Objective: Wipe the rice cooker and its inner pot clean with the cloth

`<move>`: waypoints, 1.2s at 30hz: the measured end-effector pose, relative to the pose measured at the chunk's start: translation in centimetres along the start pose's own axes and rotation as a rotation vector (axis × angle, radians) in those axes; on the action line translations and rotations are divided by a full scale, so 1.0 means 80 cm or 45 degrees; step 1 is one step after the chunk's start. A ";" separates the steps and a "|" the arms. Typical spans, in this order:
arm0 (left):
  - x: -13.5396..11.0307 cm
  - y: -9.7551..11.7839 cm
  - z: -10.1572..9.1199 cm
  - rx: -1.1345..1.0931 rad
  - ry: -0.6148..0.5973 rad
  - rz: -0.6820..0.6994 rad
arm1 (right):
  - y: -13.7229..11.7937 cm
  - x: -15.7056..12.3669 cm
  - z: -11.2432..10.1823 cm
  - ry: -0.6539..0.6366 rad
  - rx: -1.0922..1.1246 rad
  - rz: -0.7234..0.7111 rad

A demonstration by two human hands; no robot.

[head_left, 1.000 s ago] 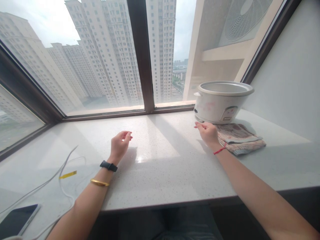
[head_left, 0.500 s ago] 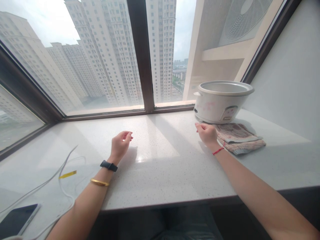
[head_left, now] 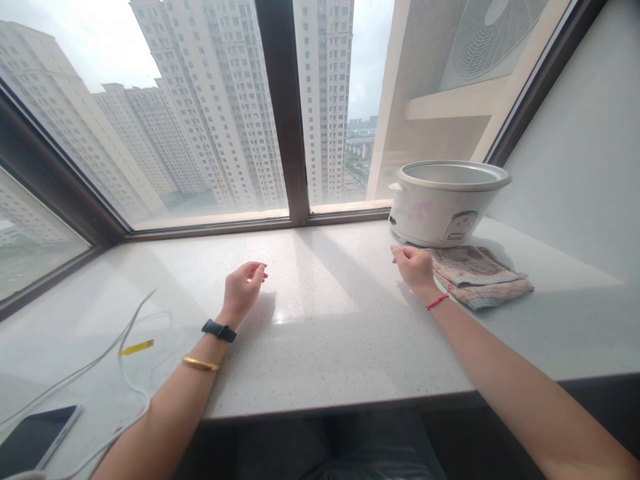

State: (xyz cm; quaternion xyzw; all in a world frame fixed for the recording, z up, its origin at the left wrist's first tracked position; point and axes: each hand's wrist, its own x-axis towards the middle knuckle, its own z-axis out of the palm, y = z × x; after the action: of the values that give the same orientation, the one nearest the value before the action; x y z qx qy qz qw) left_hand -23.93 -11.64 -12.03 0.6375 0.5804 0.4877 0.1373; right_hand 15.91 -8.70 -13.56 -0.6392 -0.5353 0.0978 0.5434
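My left hand [head_left: 244, 288] hovers over the pale speckled counter [head_left: 320, 347], its fingers curled in and the thumb against the fingertips, with nothing showing in them. On that wrist are a black band [head_left: 219, 331] and a gold bangle [head_left: 200, 363]. My right hand [head_left: 414, 265] is likewise closed, knuckles up, and no object shows in it. It is just in front of a white rice cooker [head_left: 435, 213] without a lid and left of a folded brown patterned cloth [head_left: 480, 273]. A red string bracelet [head_left: 438, 302] circles my right wrist.
A phone [head_left: 37, 437] lies at the lower left beside a white cable [head_left: 133, 383] with a yellow tag [head_left: 137, 347]. Behind the counter stand windows with a dark frame post [head_left: 290, 120]. A white wall [head_left: 585, 173] rises on the right.
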 end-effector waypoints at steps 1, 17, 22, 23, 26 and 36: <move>0.000 0.000 0.000 0.000 -0.001 0.000 | 0.000 0.000 0.000 0.001 0.001 0.001; -0.002 0.005 0.000 0.006 -0.021 0.015 | 0.001 -0.004 0.003 -0.087 0.041 0.002; -0.002 0.004 0.000 0.009 -0.030 0.018 | 0.003 -0.003 0.003 -0.099 0.036 0.005; -0.002 0.004 0.000 0.009 -0.029 0.018 | 0.003 -0.003 0.003 -0.101 0.036 0.008; -0.002 0.003 0.001 0.013 -0.030 0.020 | 0.004 -0.003 0.003 -0.099 0.034 0.022; -0.003 0.006 0.001 0.028 -0.041 0.028 | 0.008 -0.002 0.004 -0.064 0.018 0.068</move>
State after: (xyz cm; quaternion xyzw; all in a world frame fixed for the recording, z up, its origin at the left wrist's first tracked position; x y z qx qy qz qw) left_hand -23.55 -11.97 -11.79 0.6531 0.5764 0.4725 0.1344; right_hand 15.99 -8.50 -14.25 -0.6467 -0.5307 0.1320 0.5317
